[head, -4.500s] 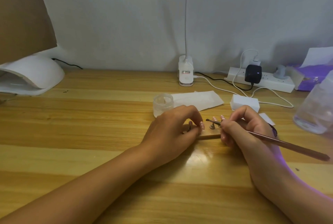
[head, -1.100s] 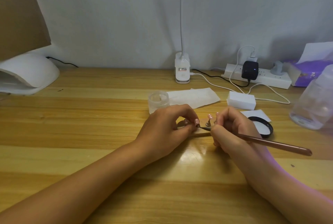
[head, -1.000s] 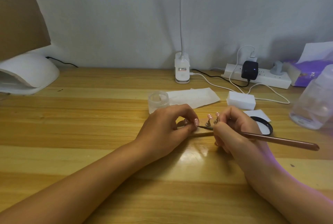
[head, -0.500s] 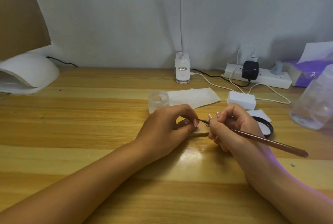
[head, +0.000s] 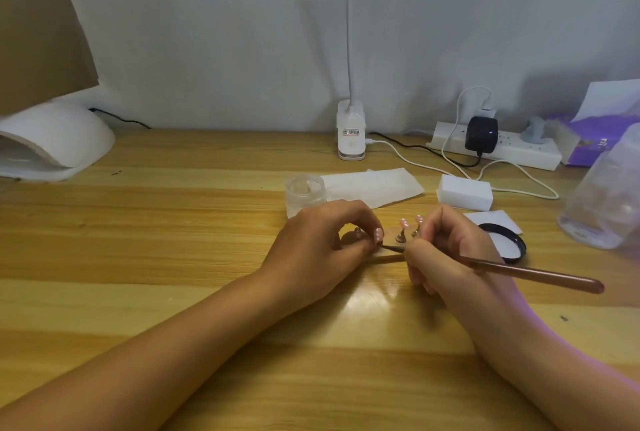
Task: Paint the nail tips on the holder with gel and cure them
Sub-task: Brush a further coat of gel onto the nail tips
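A small wooden nail-tip holder (head: pixel 389 258) lies on the table between my hands, with pink nail tips (head: pixel 404 223) standing on metal pegs. My left hand (head: pixel 318 250) pinches the holder's left end, fingers curled over it. My right hand (head: pixel 446 250) grips a long brown gel brush (head: pixel 533 274) like a pen; its dark tip touches a nail tip by my left fingertips. A small clear gel jar (head: pixel 305 193) stands just behind my left hand. The white curing lamp (head: pixel 52 143) sits at the far left.
A white tissue (head: pixel 374 184) and a white block (head: pixel 465 192) lie behind the holder. A black lid (head: pixel 509 247) rests on paper to the right. A clear bottle (head: pixel 602 195), a power strip (head: pixel 498 146), cables and a clip lamp base (head: pixel 350 132) line the back.
The brush tip has shifted slightly left toward my left fingertips and its handle has dropped a little. My left hand has stayed on the holder.
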The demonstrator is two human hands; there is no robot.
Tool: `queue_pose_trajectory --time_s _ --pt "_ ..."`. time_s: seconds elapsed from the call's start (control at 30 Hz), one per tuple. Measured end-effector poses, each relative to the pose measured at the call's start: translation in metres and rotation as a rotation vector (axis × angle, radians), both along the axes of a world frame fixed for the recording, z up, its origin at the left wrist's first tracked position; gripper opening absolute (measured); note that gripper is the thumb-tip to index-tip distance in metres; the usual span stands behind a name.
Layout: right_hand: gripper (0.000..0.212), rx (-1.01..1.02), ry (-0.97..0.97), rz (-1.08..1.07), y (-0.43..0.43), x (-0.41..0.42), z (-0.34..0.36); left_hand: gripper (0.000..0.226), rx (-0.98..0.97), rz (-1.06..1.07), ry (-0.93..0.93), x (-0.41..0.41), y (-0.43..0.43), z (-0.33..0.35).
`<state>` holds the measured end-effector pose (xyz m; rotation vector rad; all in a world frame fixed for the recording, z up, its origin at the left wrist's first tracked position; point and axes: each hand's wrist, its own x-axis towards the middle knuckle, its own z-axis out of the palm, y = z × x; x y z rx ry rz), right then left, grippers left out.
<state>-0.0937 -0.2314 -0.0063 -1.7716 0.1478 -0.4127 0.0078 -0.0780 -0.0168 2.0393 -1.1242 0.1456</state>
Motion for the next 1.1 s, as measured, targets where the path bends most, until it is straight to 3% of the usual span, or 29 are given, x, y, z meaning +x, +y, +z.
queue_pose_trajectory --time_s 0.13,0.27,0.37,0.47,0.6,1.1 --pt "0.025 0.167 -0.089 -0.042 0.0017 -0.0050 0.0004 0.010 0.006 0.030 -0.014 -0.0005 0.0002 -0.0006" --pt "0.013 0.232 -0.137 -0.088 -0.0005 -0.0044 -0.0009 0.014 -0.017 0.016 -0.017 -0.0002 0.0004 -0.0016" --pt "0.006 0.213 -0.151 -0.074 -0.0007 -0.0040 0.0002 0.012 -0.020 0.011 -0.038 -0.0003 -0.0005 -0.0014" --pt "0.022 0.173 -0.130 -0.033 0.0011 -0.0046 0.0028 0.010 -0.019 0.013 -0.057 0.0005 -0.0007 -0.0026" --pt "0.014 0.168 -0.099 -0.050 0.0007 -0.0049 0.0004 0.009 -0.024 0.015 -0.062 0.0015 -0.0008 -0.0044" --pt "0.017 0.005 -0.013 -0.082 0.0013 -0.0020 -0.0038 0.006 -0.004 0.007 -0.021 0.0015 -0.0004 -0.0027"
